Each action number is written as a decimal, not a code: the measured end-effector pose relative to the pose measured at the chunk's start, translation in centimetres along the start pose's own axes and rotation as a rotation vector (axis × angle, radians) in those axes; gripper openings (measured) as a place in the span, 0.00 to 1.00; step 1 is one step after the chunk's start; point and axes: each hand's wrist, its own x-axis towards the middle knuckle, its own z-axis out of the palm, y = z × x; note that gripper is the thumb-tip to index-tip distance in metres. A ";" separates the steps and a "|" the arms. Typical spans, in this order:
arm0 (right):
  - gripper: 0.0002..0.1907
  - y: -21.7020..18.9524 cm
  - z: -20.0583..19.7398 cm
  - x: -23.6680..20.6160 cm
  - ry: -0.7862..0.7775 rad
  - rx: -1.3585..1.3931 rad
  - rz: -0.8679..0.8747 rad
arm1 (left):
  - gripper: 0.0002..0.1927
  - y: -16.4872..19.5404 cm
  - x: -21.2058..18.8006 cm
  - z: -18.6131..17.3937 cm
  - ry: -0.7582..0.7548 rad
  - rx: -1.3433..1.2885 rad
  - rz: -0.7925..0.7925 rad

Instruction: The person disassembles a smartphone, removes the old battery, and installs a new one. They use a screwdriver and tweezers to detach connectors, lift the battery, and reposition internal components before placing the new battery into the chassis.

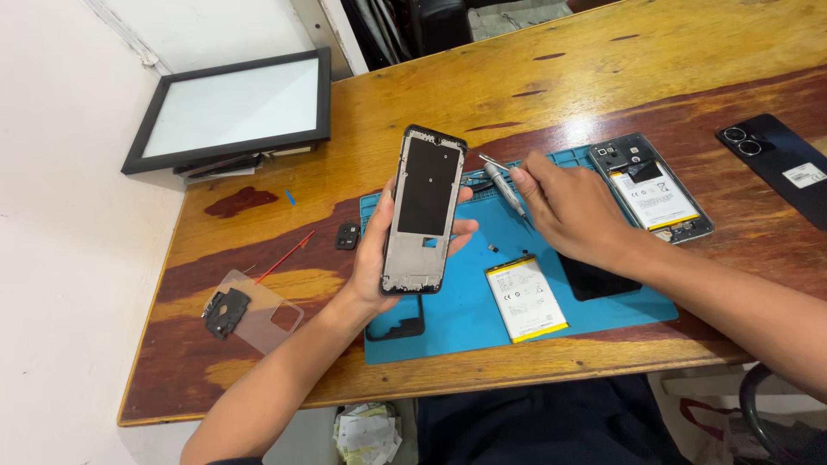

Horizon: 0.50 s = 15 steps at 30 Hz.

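Note:
My left hand (pixel 379 258) holds a bare phone frame (pixel 422 211) upright above the blue work mat (pixel 465 301), its black inner panel facing me. My right hand (pixel 564 211) rests over the mat just right of the frame and pinches a pair of metal tweezers (pixel 493 161). A small grey screwdriver (pixel 505 189) lies on the mat beside its fingers. A loose white battery with yellow edges (pixel 524 299) lies on the mat below the right hand.
An opened phone with its battery showing (pixel 652 191) sits at the mat's far right corner. A dark back cover (pixel 784 164) lies further right. A black frame part (pixel 398 327), a clear case (pixel 263 310), a small camera piece (pixel 347 235), a red stick (pixel 289 252) and a framed panel (pixel 237 108) are on the wooden table (pixel 603 77).

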 end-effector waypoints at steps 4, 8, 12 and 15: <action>0.16 -0.1 0.0 0.0 -0.015 -0.006 0.016 | 0.34 0.0 0.0 0.1 -0.003 -0.009 0.001; 0.16 -0.1 -0.1 0.1 -0.007 -0.003 0.009 | 0.34 0.1 0.0 0.0 -0.005 0.000 0.003; 0.15 -0.2 -0.2 0.0 -0.002 0.035 -0.003 | 0.35 0.1 0.0 0.0 -0.005 0.008 0.005; 0.17 -0.2 -0.2 0.1 -0.034 -0.012 0.045 | 0.35 0.1 0.0 0.1 0.001 0.008 -0.001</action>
